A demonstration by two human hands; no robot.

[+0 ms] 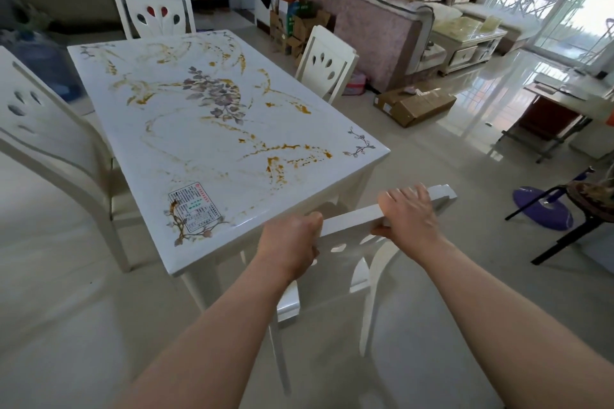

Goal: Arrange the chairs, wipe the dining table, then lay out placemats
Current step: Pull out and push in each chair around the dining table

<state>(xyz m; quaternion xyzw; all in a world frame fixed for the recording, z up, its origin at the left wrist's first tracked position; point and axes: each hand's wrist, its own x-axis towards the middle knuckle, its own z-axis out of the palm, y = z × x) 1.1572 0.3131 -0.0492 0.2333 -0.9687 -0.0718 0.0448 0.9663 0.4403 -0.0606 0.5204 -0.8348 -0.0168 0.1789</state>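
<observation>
A white dining table (186, 156) with a purple flower print, yellow-brown smears and a paper label on top fills the middle. At its near end stands a white chair (352, 219), its seat pushed under the table. My left hand (289, 242) grips the left part of the chair's top rail. My right hand (408, 212) holds the same rail further right, fingers over the top and thumb underneath. Three more white chairs surround the table: one at the far end (154, 12), one on the right side (327, 63), one on the left side (50, 143).
Cardboard boxes (413, 106) lie on the glossy floor right of the table. A pink sofa (382, 33) and a coffee table (471, 43) stand beyond. A purple mop base (541, 207) and a dark stand (588, 209) sit at the right. A water jug (43, 63) stands far left.
</observation>
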